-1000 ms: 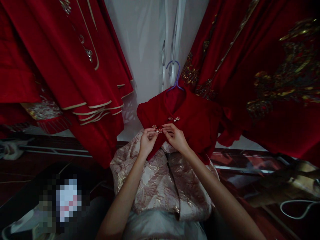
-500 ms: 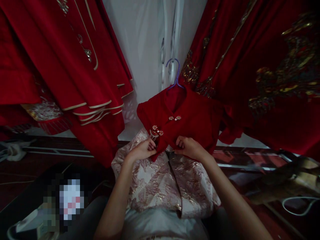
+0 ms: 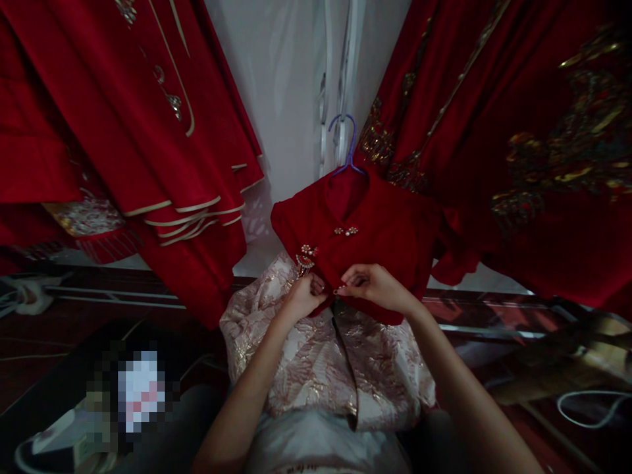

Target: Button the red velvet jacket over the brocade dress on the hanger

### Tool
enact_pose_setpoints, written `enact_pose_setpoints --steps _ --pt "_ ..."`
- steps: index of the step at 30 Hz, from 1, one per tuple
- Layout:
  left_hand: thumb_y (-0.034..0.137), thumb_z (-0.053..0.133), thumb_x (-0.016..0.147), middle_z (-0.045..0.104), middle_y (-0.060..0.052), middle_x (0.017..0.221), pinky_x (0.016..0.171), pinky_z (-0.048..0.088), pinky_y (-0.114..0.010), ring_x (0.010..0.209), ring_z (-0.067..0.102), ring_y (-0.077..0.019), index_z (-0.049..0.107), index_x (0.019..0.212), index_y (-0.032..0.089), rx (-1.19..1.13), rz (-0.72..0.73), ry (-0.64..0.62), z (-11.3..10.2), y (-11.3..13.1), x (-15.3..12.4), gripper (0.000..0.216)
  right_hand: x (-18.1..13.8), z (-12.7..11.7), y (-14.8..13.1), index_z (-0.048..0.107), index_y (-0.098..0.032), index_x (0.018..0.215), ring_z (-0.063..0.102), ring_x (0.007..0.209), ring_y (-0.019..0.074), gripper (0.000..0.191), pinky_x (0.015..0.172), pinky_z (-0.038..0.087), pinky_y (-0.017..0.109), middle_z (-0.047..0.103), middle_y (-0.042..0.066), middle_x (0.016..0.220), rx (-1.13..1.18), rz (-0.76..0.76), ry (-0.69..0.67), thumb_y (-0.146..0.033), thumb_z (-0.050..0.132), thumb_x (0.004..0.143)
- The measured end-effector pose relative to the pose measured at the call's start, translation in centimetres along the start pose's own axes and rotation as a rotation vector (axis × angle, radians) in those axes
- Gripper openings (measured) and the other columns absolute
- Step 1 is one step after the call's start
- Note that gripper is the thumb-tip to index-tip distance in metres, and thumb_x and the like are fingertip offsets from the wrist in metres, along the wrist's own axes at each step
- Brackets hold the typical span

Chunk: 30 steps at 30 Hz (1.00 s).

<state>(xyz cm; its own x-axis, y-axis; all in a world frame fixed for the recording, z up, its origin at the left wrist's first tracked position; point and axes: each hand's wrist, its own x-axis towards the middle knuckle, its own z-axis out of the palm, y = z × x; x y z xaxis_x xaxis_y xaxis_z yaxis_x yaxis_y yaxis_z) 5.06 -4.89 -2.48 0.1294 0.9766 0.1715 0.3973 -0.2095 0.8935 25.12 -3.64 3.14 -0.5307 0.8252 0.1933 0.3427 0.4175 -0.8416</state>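
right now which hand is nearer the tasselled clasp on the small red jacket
Left. The left hand sits just below the tasselled clasp, pinching the front edge of the red jacket; the right hand is farther off to the right, on the same edge.
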Motion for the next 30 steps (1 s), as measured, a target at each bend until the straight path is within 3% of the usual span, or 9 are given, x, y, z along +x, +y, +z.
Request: enact_pose_setpoints --steps 5,9,17,30 --pt "0.007 0.063 0.062 0.062 0.0 0.062 0.057 0.044 -0.022 0.058 0.058 -0.0108 0.055 0.068 0.012 -0.225 -0.141 -0.063 -0.3 0.1 0.3 0.011 1.1 3.2 0.4 0.066 -0.017 0.087 0.065 0.071 0.0142 0.017 0.067 0.051 0.027 0.07 0.004 0.079 0.007 -0.016 0.116 -0.029 0.066 0.075" --pt "0.002 0.064 0.06 0.065 -0.002 0.06 0.059 0.047 -0.022 0.057 0.061 -0.0108 0.055 0.064 0.012 -0.301 -0.201 0.006 -0.5 -0.2 0.6 0.014 1.5 4.6 1.5 0.066 -0.017 0.088 0.066 0.071 0.014 0.014 0.067 0.051 0.025 0.07 0.004 0.077 -0.054 -0.012 0.203 -0.024 0.063 0.077" --pt "0.016 0.076 0.056 0.071 -0.007 0.07 0.066 0.053 -0.026 0.064 0.066 -0.0142 0.066 0.07 0.011 -0.376 -0.201 -0.04 -1.1 0.0 0.3 0.018 1.4 4.7 2.1 0.067 -0.019 0.085 0.066 0.07 0.0144 0.01 0.068 0.051 0.025 0.07 0.002 0.076 -0.149 -0.015 0.275 -0.022 0.063 0.076" --pt "0.026 0.077 0.057 0.07 -0.007 0.067 0.063 0.056 -0.028 0.061 0.066 -0.0144 0.067 0.072 0.01 -0.446 -0.204 0.032 -0.5 -0.5 0.3 0.025 1.4 5.1 2.2 0.066 -0.02 0.088 0.066 0.07 0.0142 0.012 0.066 0.05 0.025 0.07 0.002 0.079 -0.152 -0.043 0.289 -0.02 0.057 0.079"
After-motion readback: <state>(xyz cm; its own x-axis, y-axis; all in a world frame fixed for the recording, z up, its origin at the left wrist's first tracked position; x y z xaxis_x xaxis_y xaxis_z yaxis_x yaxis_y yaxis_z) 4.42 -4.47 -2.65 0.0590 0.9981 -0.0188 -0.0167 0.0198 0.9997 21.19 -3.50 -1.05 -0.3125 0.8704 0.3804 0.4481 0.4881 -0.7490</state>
